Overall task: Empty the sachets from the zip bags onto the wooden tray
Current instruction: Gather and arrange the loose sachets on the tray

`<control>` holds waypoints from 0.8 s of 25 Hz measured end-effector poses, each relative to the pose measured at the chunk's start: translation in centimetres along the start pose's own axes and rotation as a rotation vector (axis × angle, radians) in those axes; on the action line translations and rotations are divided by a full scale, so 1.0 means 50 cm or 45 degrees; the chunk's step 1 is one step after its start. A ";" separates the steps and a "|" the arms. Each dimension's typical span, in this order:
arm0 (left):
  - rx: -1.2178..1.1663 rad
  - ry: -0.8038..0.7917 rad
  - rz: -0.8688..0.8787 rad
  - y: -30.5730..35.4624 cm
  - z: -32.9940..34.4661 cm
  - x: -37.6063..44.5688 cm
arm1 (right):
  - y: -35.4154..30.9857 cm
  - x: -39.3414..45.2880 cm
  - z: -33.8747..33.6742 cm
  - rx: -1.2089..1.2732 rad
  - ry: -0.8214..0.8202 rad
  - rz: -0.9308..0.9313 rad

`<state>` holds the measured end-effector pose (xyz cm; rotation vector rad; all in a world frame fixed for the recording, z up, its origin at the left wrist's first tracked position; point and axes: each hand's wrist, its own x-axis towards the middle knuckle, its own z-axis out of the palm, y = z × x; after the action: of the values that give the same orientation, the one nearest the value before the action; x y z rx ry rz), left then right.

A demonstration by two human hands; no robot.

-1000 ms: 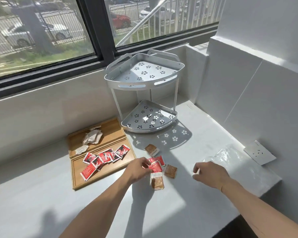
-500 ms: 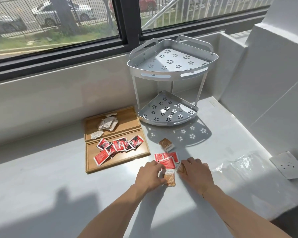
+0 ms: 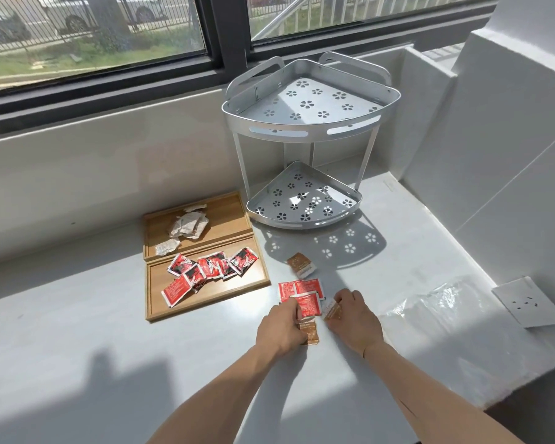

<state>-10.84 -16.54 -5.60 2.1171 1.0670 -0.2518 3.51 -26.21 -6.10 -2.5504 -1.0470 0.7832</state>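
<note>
A: Where are the loose sachets?

B: A small cluster lies on the white counter (image 3: pixel 109 363), just right of the wooden tray (image 3: pixel 205 302). Red sachets (image 3: pixel 302 288) overlap one another there, with a brown sachet (image 3: pixel 311 331) at the near edge of the cluster.

A: And the grip on each side?

B: The left hand (image 3: pixel 282 328) has its fingers curled together over the near red sachet and the brown one below it, touching both; whether it truly pinches one, I cannot tell. The right hand (image 3: pixel 354 318) is curled with fingertips closed on another brown sachet (image 3: pixel 332 310), which tilts up at its left edge.

A: Anything apart from the cluster?

B: One more brown sachet (image 3: pixel 301 265) lies alone, a little farther back, in the shadow of the rack.

A: What about the tray?

B: It has two compartments. The near one holds a row of red sachets (image 3: pixel 212 267), several overlapping. The far one holds pale crumpled sachets (image 3: pixel 188 224).

A: And the bags?

B: A clear zip bag (image 3: pixel 430 309) lies flat on the counter to the right of the right hand, near a loose white socket plate (image 3: pixel 527 301).

A: Anything in the way?

B: A grey two-tier corner rack (image 3: pixel 305 136) stands behind the sachets, close to the tray's far right corner. Between the cluster and the tray the counter is bare.
</note>
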 end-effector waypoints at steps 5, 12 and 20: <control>-0.376 -0.090 -0.052 0.005 -0.051 0.014 | 0.017 0.012 -0.017 0.164 -0.165 -0.010; -0.159 -0.039 0.025 0.032 -0.178 0.125 | 0.027 0.017 -0.021 0.216 -0.173 0.007; 0.678 -0.226 0.270 0.065 -0.177 0.249 | 0.033 0.034 -0.014 0.369 -0.201 0.089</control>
<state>-1.75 -4.03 -3.48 2.5949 0.7133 -0.6663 5.83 -26.18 -6.90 -2.3188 -0.8217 1.0842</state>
